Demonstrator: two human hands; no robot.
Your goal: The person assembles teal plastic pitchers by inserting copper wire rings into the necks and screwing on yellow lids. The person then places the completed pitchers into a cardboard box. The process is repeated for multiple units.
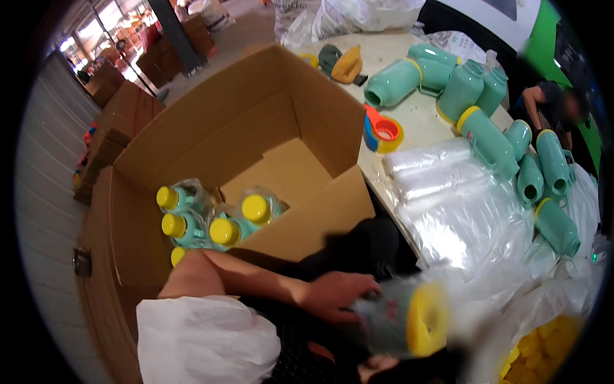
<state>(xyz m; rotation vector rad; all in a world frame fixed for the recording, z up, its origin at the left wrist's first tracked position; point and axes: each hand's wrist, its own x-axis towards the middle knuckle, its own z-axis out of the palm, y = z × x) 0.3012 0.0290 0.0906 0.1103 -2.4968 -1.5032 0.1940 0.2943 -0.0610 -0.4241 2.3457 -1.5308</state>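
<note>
At 5 o'clock, the left hand (pixel 339 297) has a wrapped bottle (pixel 390 313). The fingers press on the bottle's near end, where the clear plastic is. The bottle lies on its side, and its yellow end points to 3 o'clock. A blurry patch is just past that end, and I cannot tell what it is. I cannot make out the right hand, so I cannot tell how its grip is.

A white sleeve cover (pixel 204 339) is on the left arm, at 7 o'clock. The arm goes across the near side of a big brown box (pixel 326 221). The box is open. Inside, between 8 and 9 o'clock, stand green bottles (pixel 189 235) in clear bags, and I can see five yellow caps.

A table (pixel 364 54) reaches from 12 to 3 o'clock. Empty green jugs (pixel 460 93) lie and stand on it at 2 o'clock, with more at 3. Clear bags (pixel 448 211) lie flat at 3 o'clock. An orange, blue and yellow tape tool (pixel 385 130) is near the box's corner, at 2 o'clock. Yellow caps (pixel 537 349) fill a clear sack at 4 o'clock.
</note>
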